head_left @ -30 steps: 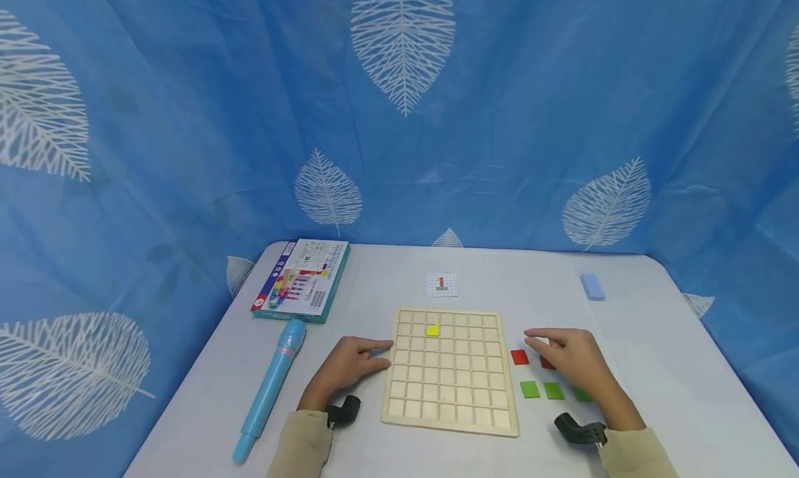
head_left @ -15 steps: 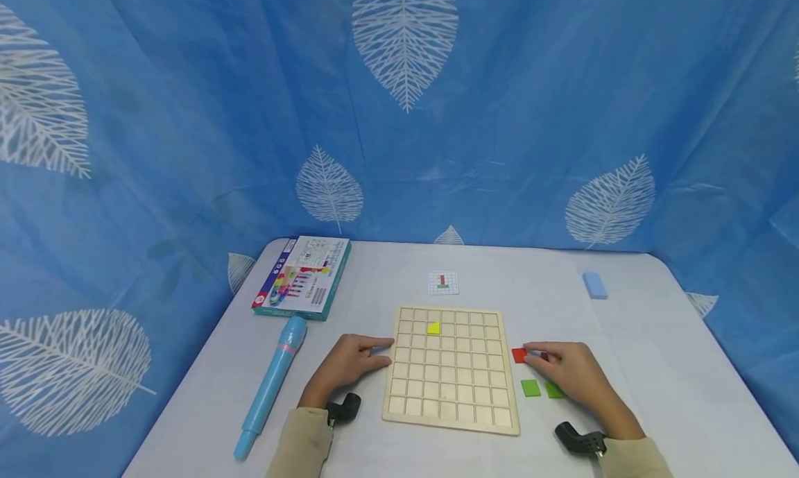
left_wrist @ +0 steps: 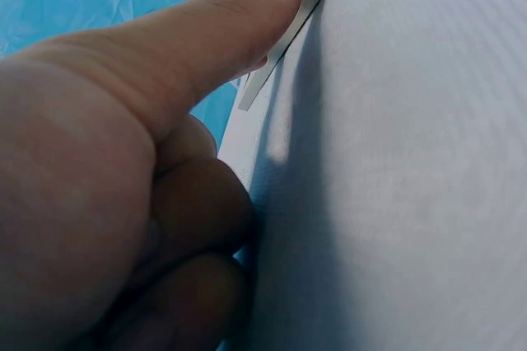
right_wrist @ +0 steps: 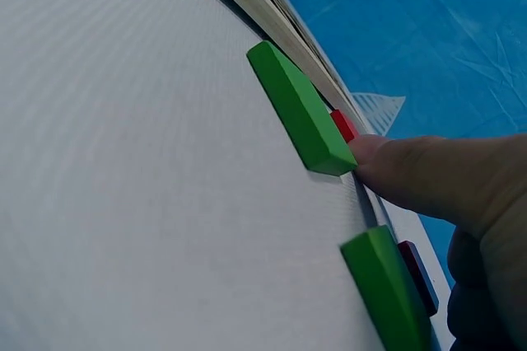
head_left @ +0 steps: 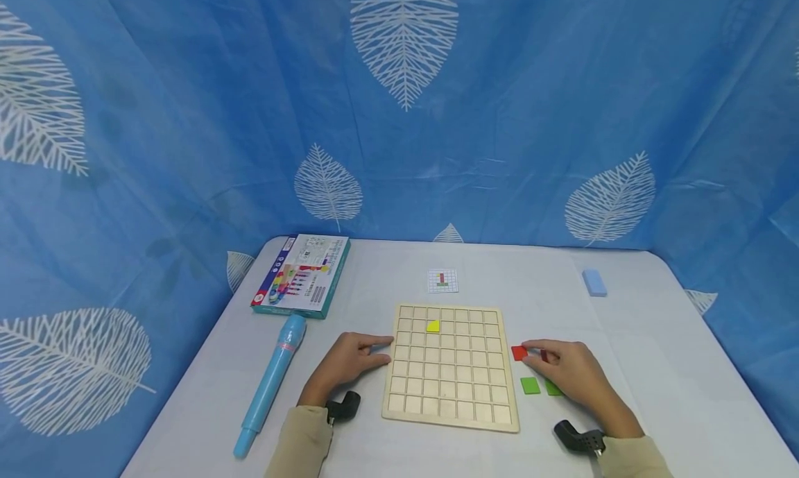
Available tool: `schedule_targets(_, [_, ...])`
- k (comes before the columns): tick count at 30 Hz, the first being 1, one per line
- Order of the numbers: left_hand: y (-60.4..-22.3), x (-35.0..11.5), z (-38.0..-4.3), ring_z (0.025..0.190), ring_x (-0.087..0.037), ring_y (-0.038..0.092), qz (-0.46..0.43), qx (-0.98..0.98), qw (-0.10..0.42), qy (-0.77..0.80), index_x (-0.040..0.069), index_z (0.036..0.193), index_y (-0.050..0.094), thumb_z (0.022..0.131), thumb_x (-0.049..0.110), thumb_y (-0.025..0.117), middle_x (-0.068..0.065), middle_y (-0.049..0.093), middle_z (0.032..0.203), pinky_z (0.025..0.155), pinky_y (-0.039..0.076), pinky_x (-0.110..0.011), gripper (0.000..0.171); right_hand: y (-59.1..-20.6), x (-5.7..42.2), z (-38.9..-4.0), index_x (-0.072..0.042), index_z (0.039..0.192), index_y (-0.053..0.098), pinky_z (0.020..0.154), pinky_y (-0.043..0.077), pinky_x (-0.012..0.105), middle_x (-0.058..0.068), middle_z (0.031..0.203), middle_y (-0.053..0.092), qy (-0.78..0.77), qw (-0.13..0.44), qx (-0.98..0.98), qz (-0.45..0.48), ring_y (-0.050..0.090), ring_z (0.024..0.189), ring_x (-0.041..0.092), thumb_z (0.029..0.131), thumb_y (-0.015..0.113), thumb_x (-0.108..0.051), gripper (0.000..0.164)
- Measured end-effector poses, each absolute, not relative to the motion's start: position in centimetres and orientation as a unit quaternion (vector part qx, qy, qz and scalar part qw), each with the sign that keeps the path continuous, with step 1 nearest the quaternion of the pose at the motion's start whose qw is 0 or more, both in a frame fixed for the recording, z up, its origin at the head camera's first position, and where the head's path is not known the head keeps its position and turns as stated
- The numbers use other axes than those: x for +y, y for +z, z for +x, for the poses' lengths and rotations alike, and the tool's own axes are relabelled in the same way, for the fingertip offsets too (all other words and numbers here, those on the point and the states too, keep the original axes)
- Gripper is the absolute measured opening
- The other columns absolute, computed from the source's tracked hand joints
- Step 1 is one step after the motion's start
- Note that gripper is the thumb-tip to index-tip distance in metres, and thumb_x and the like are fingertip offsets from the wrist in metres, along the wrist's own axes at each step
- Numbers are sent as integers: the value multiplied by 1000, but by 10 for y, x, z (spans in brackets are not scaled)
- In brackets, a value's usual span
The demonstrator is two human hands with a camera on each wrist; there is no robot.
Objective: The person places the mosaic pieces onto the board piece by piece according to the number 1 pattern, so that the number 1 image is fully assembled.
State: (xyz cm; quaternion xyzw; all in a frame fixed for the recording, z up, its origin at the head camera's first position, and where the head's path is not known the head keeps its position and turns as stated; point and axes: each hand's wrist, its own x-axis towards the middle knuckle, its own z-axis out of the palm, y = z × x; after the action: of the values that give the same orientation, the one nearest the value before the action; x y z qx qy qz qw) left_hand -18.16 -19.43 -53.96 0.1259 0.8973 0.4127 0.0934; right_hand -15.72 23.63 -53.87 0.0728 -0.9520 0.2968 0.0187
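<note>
A wooden grid board (head_left: 449,395) lies flat mid-table, with a yellow tile (head_left: 433,326) with one curved corner in an upper-left cell. At the board's left edge, my left hand (head_left: 352,360) touches with the thumb and forefinger, held straight and apart; the thumb (left_wrist: 239,25) presses the rim in the left wrist view. Right of the board, my right hand (head_left: 571,367) pinches a red square tile (head_left: 519,353) at its near and far edges between thumb and forefinger. Another red tile (right_wrist: 420,277) is mostly hidden under this hand. Green tiles (head_left: 530,386) lie nearer me.
A small pattern card (head_left: 442,281) lies beyond the board. A paint-set box (head_left: 302,273) and a light-blue tube (head_left: 271,388) are at the left. A blue block (head_left: 594,283) sits at the back right. A blue leaf-patterned curtain (head_left: 499,117) hangs behind the table.
My right hand came down and slightly left, from above the tiles to the nearest red tile, and its thumb and forefinger closed on it. My left hand stayed at the board's edge.
</note>
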Motion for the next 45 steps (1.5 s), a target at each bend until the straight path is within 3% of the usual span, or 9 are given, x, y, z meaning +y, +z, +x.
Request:
schedule_targets(6, [-540, -194, -181, 54, -9, 34, 126, 897, 90, 413, 22, 126, 75, 88, 33, 81, 7, 38, 57, 51, 29, -25, 40, -538, 235, -157, -13, 123, 75, 52, 26, 27, -6, 55, 38, 294, 11, -954, 61, 34, 52, 11, 88, 81, -32, 41])
schedule_targets(28, [-540, -194, -181, 53, -9, 33, 126, 897, 92, 414, 22, 127, 75, 89, 33, 81, 7, 38, 56, 50, 29, -24, 40, -535, 235, -157, -15, 109, 75, 53, 27, 27, -4, 58, 39, 297, 6, -953, 59, 37, 56, 13, 85, 84, -27, 29])
schedule_targets(45, [-539, -194, -181, 53, -9, 35, 126, 900, 91, 408, 22, 127, 75, 89, 33, 81, 6, 38, 57, 51, 30, -25, 40, -531, 235, -157, -13, 108, 76, 50, 28, 26, -6, 58, 38, 327, 27, -942, 64, 35, 52, 10, 84, 85, -35, 33])
